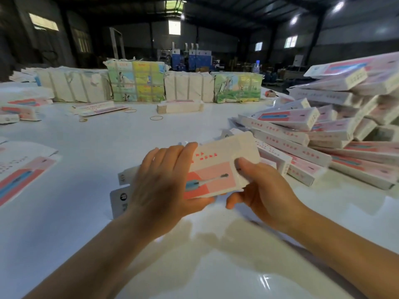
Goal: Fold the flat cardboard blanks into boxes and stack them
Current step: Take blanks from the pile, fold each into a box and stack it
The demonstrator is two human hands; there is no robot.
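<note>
While both hands, left hand (164, 180) and right hand (262, 190), clamp their grip on the half-formed box (218, 169) above the table (194, 266), we judge uneven pressure could crease its panels.

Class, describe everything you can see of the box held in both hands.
The box looks like thin white cardboard, printed with pink and coral panels, a toothbrush picture and red lettering. It is held tilted above the white table. The left hand grips its left part; the right hand holds its right end, thumb on top.
</note>
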